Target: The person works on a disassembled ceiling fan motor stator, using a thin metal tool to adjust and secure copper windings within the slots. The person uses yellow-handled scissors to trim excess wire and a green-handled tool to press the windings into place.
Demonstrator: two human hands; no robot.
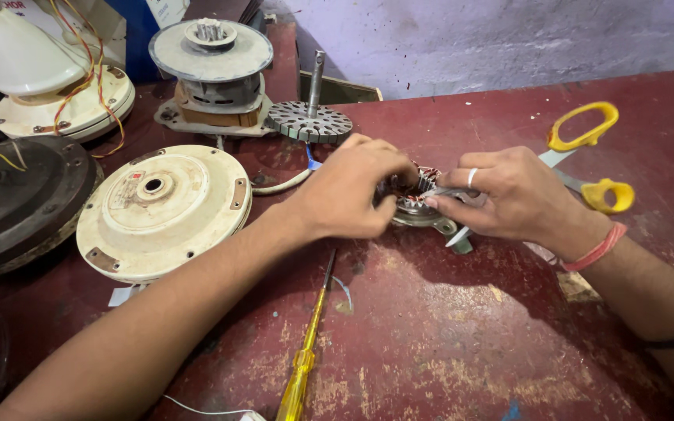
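Both hands clamped on a small copper-wound metal stator (419, 204)
Left hand (349, 195) and right hand (512, 195) pinch its rim from opposite sides; it looks rigid and heavy, with fragile windings between the grips.

Even, soft daylight, sharp focus, faint shadows, edges stretched by wide-angle lens.
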